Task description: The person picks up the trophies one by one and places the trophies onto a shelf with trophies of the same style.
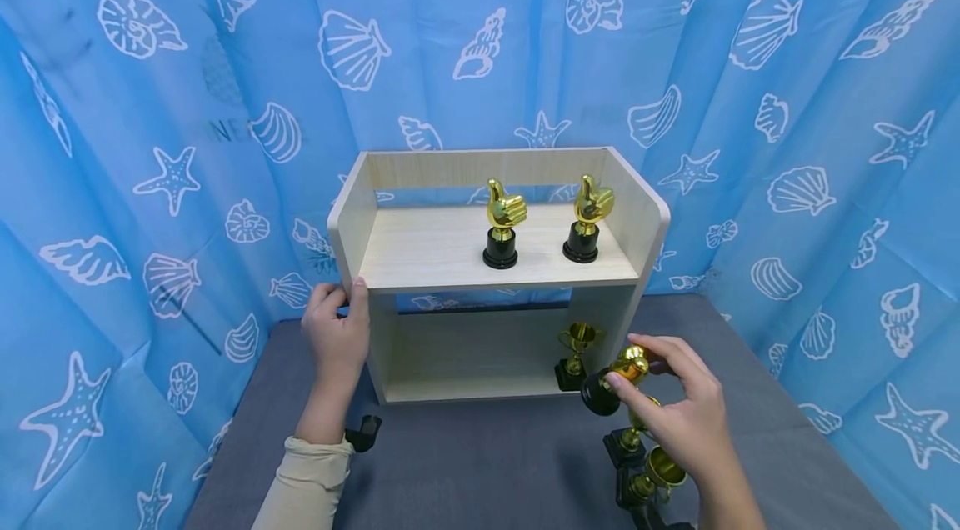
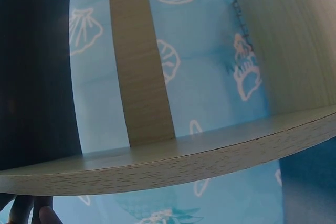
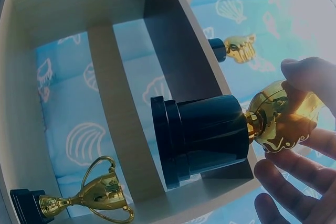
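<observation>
My right hand [image 1: 686, 409] pinches the gold top of a thumbs-up trophy [image 3: 210, 135] between thumb and fingers. The trophy is tilted, its round black base pointing toward the shelf unit's lower right corner. At the left side panel of the pale wooden shelf unit [image 1: 480, 284], my left hand [image 1: 337, 330] holds the front edge; its fingertips show outside the panel in the left wrist view. Two gold thumbs-up trophies [image 1: 501, 222] [image 1: 588, 217] stand upright on the upper shelf. A gold cup trophy [image 1: 577, 355] stands in the lower compartment at the right.
Gold cup trophies with black bases [image 1: 660, 472] are on the grey tabletop [image 1: 465, 463] below my right hand, partly hidden by it. A small black object [image 1: 365, 433] shows beside my left wrist. A blue shell-patterned curtain [image 1: 450, 5] hangs behind the unit.
</observation>
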A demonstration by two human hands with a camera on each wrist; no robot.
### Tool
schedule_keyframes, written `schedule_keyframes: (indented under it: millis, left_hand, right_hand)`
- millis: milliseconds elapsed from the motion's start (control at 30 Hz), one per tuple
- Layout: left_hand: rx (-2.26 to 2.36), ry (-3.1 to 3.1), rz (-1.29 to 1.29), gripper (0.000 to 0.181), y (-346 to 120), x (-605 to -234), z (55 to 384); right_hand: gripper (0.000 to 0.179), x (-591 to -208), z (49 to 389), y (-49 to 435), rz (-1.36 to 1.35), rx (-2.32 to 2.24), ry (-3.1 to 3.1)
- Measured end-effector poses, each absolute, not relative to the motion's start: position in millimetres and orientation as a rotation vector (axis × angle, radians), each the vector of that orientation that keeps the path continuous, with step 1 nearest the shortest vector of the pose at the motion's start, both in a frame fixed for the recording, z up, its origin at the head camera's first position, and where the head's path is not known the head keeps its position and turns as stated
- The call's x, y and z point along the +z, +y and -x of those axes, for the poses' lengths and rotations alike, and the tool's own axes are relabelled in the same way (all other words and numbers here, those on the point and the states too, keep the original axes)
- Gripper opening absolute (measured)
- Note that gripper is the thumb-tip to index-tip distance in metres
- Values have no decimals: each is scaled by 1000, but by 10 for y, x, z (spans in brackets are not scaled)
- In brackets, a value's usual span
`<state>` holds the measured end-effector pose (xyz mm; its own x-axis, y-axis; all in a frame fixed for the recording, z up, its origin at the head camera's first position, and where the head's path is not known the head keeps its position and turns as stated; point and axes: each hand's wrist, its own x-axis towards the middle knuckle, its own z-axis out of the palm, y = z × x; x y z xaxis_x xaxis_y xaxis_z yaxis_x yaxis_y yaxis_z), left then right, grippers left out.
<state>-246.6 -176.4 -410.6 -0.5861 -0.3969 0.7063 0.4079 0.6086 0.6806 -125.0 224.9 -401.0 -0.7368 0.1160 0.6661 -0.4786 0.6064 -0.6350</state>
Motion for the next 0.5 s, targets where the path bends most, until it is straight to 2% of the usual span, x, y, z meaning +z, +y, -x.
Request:
schedule_keyframes:
  millis: [500]
  left_hand:
    - [-1105,-1898,12,43,-1766,-4109,2470]
  right_hand:
    - [57,-3970,1255,2246,-353,1089,-2144]
